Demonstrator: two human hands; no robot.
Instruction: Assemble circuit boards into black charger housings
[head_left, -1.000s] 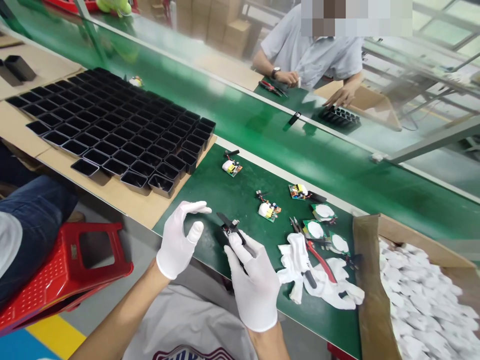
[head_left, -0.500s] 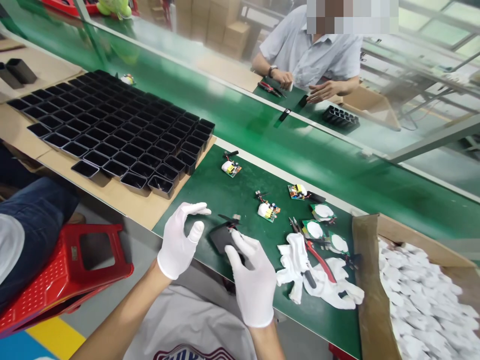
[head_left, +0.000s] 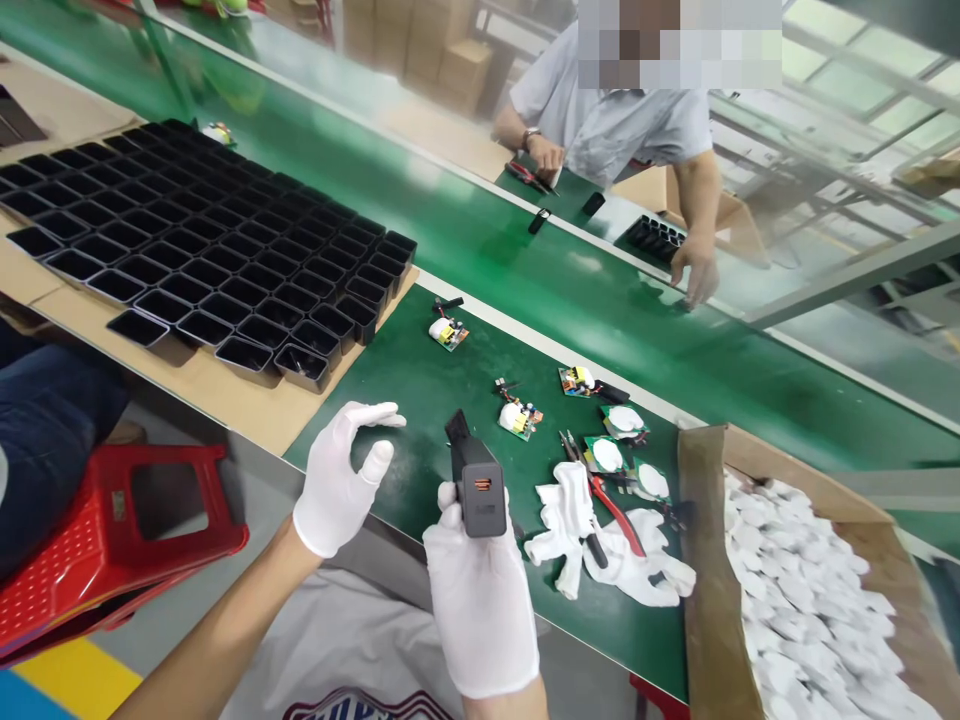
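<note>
My right hand [head_left: 480,590], in a white glove, grips a black charger housing [head_left: 477,480] upright, its port end with an orange slot facing me. My left hand [head_left: 341,480], also gloved, hovers just left of it, fingers curled apart and holding nothing. On the green mat [head_left: 420,390] beyond lie small circuit boards [head_left: 519,416] with white parts, another board [head_left: 444,331] further back, and red-handled cutters [head_left: 600,500] on a pile of white gloves [head_left: 607,545].
A large tray of black empty shells [head_left: 202,250] sits on cardboard at left. A cardboard box of white pieces [head_left: 810,600] stands at right. A green conveyor belt [head_left: 525,260] runs behind; a person in a grey shirt [head_left: 622,120] works across it. A red stool [head_left: 120,530] is lower left.
My right hand has lifted the black housing off the mat and turned it upright so its port end faces me. The left hand stayed nearly still. The person opposite lowered an arm.
</note>
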